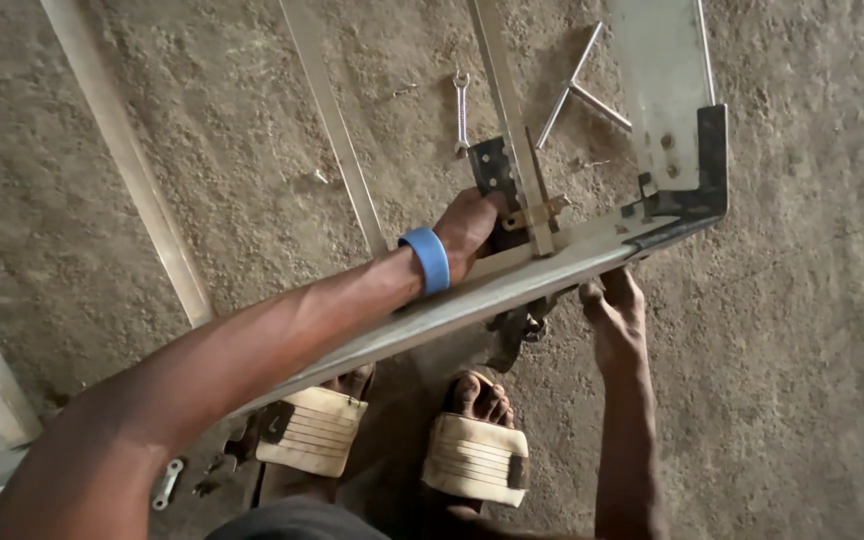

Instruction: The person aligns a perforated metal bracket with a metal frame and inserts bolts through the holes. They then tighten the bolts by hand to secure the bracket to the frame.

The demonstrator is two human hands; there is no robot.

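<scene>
Left hand [467, 228] grip closed on black bracket [495, 172] above metal frame rail [512, 285]; right hand [614, 310] beneath rail, grip unclear.

no packages, labels, signs, screens

The left arm stretches forward and slightly rightward across the view, nearly straight, with a blue band around the wrist. The left hand [467, 228] is curled, knuckles up, its fingers closed in a grip — the fingertips are hidden. The right arm comes up from the lower edge, forearm almost vertical. The right hand [614, 312] sits lower and to the right of the left one, back toward the camera, fingers bent upward — whether they clasp anything cannot be told.
</scene>
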